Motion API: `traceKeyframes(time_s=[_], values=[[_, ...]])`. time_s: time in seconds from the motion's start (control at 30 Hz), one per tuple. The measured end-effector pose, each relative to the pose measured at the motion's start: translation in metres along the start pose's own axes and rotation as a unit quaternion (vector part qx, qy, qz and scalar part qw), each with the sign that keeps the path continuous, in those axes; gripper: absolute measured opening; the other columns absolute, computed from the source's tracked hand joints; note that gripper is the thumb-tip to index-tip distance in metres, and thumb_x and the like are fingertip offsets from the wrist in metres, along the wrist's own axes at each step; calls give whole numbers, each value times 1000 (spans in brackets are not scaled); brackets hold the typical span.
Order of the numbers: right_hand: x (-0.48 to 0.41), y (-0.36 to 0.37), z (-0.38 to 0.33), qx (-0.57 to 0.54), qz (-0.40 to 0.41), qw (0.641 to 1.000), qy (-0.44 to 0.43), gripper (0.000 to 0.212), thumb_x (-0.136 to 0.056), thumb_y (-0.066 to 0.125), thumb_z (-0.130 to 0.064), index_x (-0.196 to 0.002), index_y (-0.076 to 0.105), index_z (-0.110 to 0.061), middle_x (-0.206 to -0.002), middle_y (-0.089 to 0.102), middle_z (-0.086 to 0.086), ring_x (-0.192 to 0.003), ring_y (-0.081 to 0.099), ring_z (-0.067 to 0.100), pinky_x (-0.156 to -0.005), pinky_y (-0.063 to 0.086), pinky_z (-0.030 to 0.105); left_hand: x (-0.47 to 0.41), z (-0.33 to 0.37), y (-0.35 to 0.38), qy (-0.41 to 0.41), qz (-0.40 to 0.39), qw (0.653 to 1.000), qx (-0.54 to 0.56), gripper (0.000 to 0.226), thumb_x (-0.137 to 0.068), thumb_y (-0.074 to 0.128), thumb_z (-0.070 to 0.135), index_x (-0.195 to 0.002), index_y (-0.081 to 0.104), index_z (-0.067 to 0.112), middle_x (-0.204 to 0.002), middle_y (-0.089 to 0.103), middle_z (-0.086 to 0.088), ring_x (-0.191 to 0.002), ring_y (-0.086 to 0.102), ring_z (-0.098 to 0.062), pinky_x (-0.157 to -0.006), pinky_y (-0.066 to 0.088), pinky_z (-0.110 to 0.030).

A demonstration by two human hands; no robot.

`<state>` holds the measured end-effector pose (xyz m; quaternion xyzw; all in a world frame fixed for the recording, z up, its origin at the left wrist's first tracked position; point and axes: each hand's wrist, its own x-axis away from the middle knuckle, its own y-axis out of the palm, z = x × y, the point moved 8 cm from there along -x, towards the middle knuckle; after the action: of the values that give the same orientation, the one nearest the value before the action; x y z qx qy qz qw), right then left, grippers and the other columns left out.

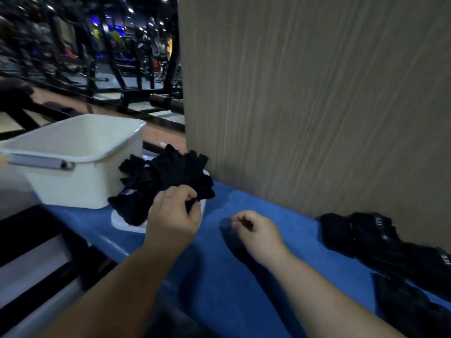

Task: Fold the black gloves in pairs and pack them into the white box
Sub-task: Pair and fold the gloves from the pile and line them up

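Both bare forearms are reaching forward, side by side. The left grip is pinching a fold of a black glove between its thumb and curled fingers, knuckles up. The right grip is hovering near it, fingers curling toward the palm, holding nothing.

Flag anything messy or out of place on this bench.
The black gloves lie in a jumbled heap spilling off the white tray beside the white box; the left hand pinches one. A second batch lies apart, far right.
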<state>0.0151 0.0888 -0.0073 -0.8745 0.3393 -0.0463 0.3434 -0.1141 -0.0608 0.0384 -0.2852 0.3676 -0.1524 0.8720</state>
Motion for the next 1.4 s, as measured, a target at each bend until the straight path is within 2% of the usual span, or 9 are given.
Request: traceKeyframes(time_s=[0.17, 0.23, 0.33, 0.47, 0.77, 0.93, 1.07, 1.23, 1.4], values=[[-33, 36, -37, -78, 2, 997, -4, 19, -91, 61, -21, -79, 61, -37, -82, 65, -14, -79, 60, 5, -71, 45, 12, -10, -47, -37, -76, 112, 991, -7, 32, -77, 57, 25, -101, 60, 4, -100, 58, -16, -96, 53, -37, -83, 39, -41], [-43, 50, -47, -102, -5, 995, 7, 9, -91, 62, -23, -93, 65, -31, -83, 63, -14, -80, 59, 4, -67, 43, 7, -15, -64, -35, -109, 93, 990, 1, 32, -82, 65, 19, -107, 58, 0, -105, 59, -20, -101, 54, -40, -88, 40, -44], [-55, 69, -56, -119, -16, 992, 45, 30, -91, 62, -31, -118, 60, -19, -89, 60, -12, -83, 58, 5, -69, 44, 12, -18, -76, -24, -135, 37, 990, 9, 39, -83, 69, 21, -115, 56, 2, -108, 61, -17, -104, 55, -37, -87, 45, -45], [-66, 87, -57, -138, -17, 985, 105, 43, -89, 63, -39, -125, 56, -17, -98, 61, -8, -94, 60, 11, -83, 50, 26, -20, -82, -12, -152, -7, 988, -15, 51, -87, 63, 31, -131, 49, 11, -122, 58, -8, -117, 47, -30, -92, 41, -40], [-78, 79, -56, -104, 47, 987, 110, 44, -86, 67, -39, -120, 49, -19, -84, 55, -10, -73, 53, 2, -58, 42, 20, -18, -74, 11, -124, -95, 980, -124, 54, -94, 49, 40, -143, 32, 22, -125, 59, 3, -121, 40, -21, -94, 33, -35], [-74, 86, -57, -95, 9, 991, 94, 14, -86, 67, -35, -79, 61, -24, -79, 64, -3, -65, 59, 13, -66, 57, 37, -18, -72, 9, -126, -68, 985, -101, 48, -95, 47, 39, -140, 39, 22, -121, 62, 4, -119, 43, -22, -94, 33, -36], [-66, 77, -62, -120, 21, 991, 56, 18, -86, 65, -37, -74, 58, -26, -103, 60, 6, -71, 55, 12, -57, 43, 25, -19, -62, 0, -124, -13, 991, -39, 39, -94, 50, 37, -130, 52, 24, -116, 64, 7, -116, 46, -20, -93, 34, -36], [-45, 45, -62, -191, 18, 981, 37, 21, -91, 59, -31, -74, 51, -22, -61, 48, -9, -50, 39, 2, -48, 35, 18, -16, -25, 2, -63, 2, 997, 47, 27, -92, 55, 33, -115, 62, 22, -103, 63, 8, -102, 49, -16, -88, 41, -33], [-24, 8, -48, -222, 22, 974, 45, 23, -93, 57, -32, -73, 49, -24, -59, 42, -11, -57, 39, 5, -56, 35, 23, -10, 12, 23, -43, -42, 994, 91, 22, -91, 55, 32, -109, 64, 23, -101, 64, 9, -100, 51, -13, -89, 44, -33]])
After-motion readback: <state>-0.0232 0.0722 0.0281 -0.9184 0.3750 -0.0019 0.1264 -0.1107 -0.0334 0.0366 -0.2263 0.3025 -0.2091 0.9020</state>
